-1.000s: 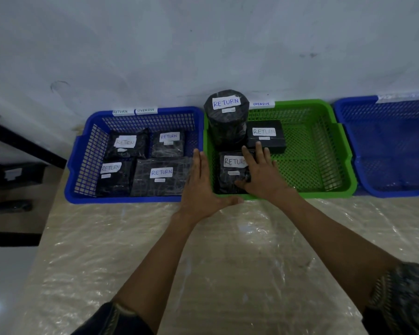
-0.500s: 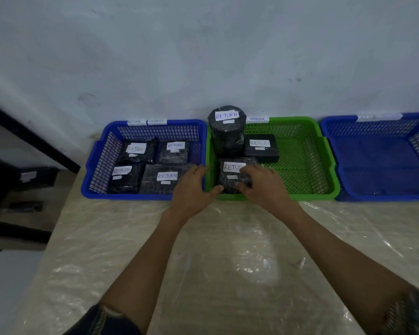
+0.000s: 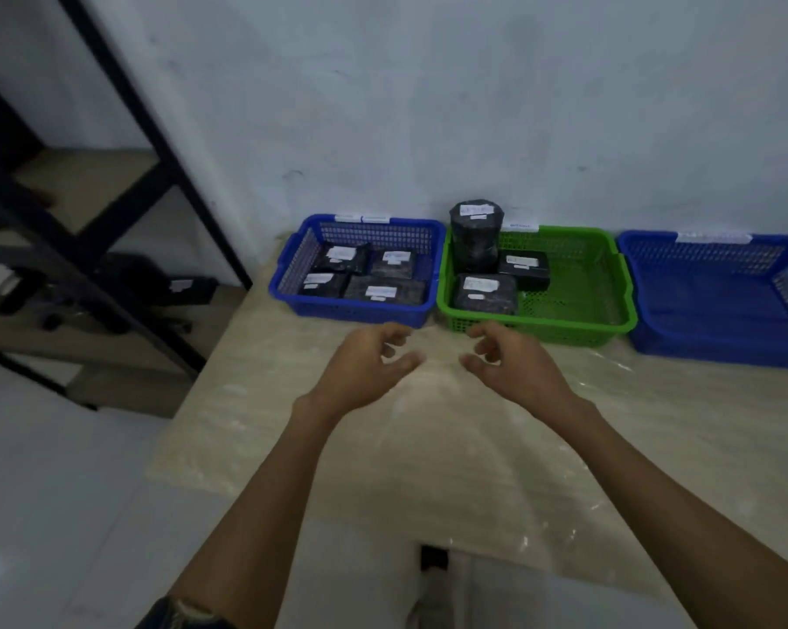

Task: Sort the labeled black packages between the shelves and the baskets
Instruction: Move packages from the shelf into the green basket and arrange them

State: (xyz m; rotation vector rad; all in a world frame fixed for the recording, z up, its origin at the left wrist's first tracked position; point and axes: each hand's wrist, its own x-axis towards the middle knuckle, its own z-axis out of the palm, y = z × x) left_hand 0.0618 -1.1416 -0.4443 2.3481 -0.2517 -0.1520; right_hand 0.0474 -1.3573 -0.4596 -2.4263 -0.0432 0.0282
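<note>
Three baskets stand in a row against the wall on a plastic-covered table. The left blue basket [image 3: 292,270] holds several flat black packages with white labels. The green basket [image 3: 578,329] holds a tall black cylinder package [image 3: 475,238], a small black box [image 3: 524,270] and a flat wrapped package [image 3: 486,294] at its front left. My left hand [image 3: 368,366] and my right hand [image 3: 507,363] hover empty over the table just in front of the baskets, fingers loosely curled and apart.
A second blue basket [image 3: 710,347] stands empty at the right. A black metal shelf rack [image 3: 110,247] stands left of the table with dark packages [image 3: 187,290] on its lower board. White floor lies left and below; a shoe [image 3: 430,601] shows at the bottom.
Both hands have drawn back out of the green basket, leaving the flat package there. The view has pulled away and swung left, bringing the shelf rack into sight.
</note>
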